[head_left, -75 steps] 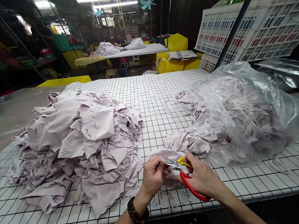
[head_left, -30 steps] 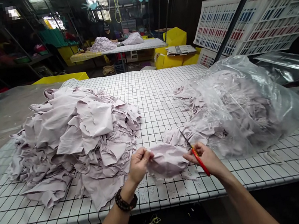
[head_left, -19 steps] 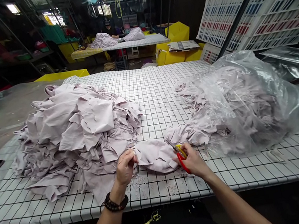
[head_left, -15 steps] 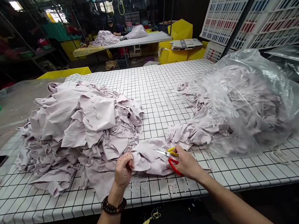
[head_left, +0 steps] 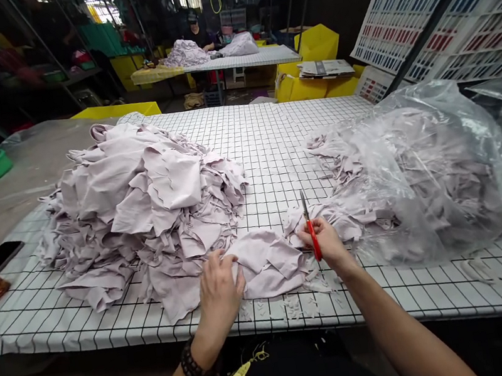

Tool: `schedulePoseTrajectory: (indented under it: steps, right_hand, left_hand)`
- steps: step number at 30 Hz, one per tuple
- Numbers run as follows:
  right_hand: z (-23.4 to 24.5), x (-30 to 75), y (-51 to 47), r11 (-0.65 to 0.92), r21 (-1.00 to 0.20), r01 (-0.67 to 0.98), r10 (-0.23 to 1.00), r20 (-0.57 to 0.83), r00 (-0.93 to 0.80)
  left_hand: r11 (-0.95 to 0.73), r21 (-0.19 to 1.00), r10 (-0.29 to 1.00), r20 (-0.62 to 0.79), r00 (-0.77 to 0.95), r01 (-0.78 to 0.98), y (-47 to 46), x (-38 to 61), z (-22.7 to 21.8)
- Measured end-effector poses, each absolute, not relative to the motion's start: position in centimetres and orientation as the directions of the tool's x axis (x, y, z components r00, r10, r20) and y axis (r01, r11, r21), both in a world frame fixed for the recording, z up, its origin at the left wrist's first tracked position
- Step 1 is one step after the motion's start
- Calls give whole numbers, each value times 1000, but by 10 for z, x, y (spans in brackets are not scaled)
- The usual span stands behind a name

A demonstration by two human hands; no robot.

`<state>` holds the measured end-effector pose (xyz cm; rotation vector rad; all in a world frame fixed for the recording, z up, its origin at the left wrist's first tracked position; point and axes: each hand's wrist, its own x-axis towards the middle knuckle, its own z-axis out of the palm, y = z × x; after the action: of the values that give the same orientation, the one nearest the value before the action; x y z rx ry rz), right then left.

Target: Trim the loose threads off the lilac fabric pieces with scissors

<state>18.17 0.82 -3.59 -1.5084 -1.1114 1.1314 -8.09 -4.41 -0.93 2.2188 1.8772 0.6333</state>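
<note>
A dark bead bracelet [head_left: 192, 364] encircles the left wrist at the near edge of the table. The left hand [head_left: 222, 288] lies palm down with its fingers extended and slightly spread, at the left end of a flat, pale lilac piece of fabric [head_left: 270, 264]. Half a second earlier, it pinched this end between thumb and fingers. Small pale fabric scraps [head_left: 293, 307] lie on the table, just in front of the piece.

The right hand [head_left: 330, 244] grips steel-bladed, red-handled scissors [head_left: 314, 240]. The blades, which pointed left across the piece, now point away from the person. The hand has shifted to the right, off the piece, to the gathered lilac fabric [head_left: 346, 217] that trails from a clear plastic bag [head_left: 463, 116]. Whether its fingertips also pinch this fabric cannot be told.

A tall heap of pale lilac fabric [head_left: 165, 189] stands left of the piece, its shape unchanged. All rest on a white tablecloth with a black grid [head_left: 270, 159]. Beyond, a person in dark clothing [head_left: 197, 34] sits behind a second, white-topped table [head_left: 259, 57]. The ceiling tube lamps have left the view.
</note>
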Motion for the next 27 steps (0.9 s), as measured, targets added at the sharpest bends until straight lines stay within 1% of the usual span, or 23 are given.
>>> schedulePoseTrajectory:
  steps: [2,4,5,7,9,11,13,14,16,18,21,24,27]
  right_hand:
    - [-35,178,5,-170,-979,112,977,-152,151]
    - [-35,172,-2,-174,-979,101,983,-167,81]
    - [-35,169,-6,-177,-979,97,984,-173,43]
    - [-36,164,-15,-177,-980,85,984,-179,-20]
    - [-35,160,-21,-173,-983,66,983,-176,-50]
    - [-34,156,-24,-159,-987,35,984,-161,-73]
    - [-33,150,-24,-141,-990,-2,984,-140,-112]
    - [-33,146,-24,-134,-991,-12,982,-131,-133]
    - [-33,139,-22,-129,-992,0,979,-128,-159]
    - [-34,134,-21,-129,-991,41,981,-133,-140]
    - [-33,136,-19,-141,-989,55,985,-145,-89]
    - [-24,147,-16,-170,-985,37,983,-172,-71]
    - [-6,158,-13,-197,-980,-21,977,-195,-80]
  left_hand:
    - [-350,355,936,153,316,867,-35,-69,-15]
    - [-484,338,871,93,483,807,-23,-60,-26]
    - [-524,332,844,76,531,784,-17,-58,-31]
    - [-561,341,815,70,575,754,-3,-56,-37]
    - [-563,416,805,81,588,714,9,-59,-37]
    - [-515,570,813,88,575,641,18,-64,-31]
    - [-394,753,834,52,550,527,24,-67,-24]
    - [-321,826,840,22,541,464,25,-67,-20]
    - [-192,914,843,-34,537,359,25,-66,-15]
    - [-115,949,843,-63,534,294,23,-62,-12]
    - [-62,964,853,-83,516,258,21,-57,-11]
    - [-58,966,859,-81,505,254,21,-53,-8]
    - [-81,965,839,-70,540,251,21,-49,0]
